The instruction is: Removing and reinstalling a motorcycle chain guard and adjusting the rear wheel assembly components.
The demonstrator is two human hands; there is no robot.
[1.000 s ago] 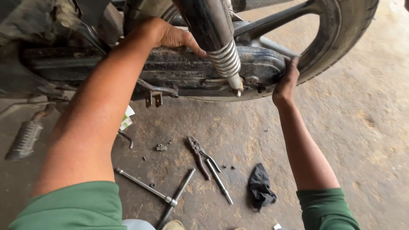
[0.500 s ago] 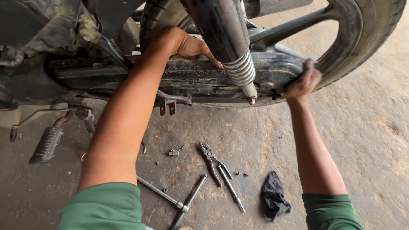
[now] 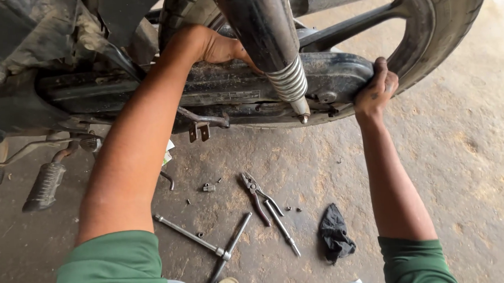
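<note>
Two hands on dirty chain cover [image 3: 216,87], left hand [image 3: 218,48] fingers hidden behind shock absorber [image 3: 271,40], right hand [image 3: 376,90] clamped on its rear end

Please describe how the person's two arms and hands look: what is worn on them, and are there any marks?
Both arms are bare from the upper arm down, each with a short green sleeve: the left sleeve and the right sleeve. No gloves, watch or rings are visible. The right hand has dark, greasy smudges on its fingers and back. The left hand is partly hidden, and no clear marks show on it.
</note>
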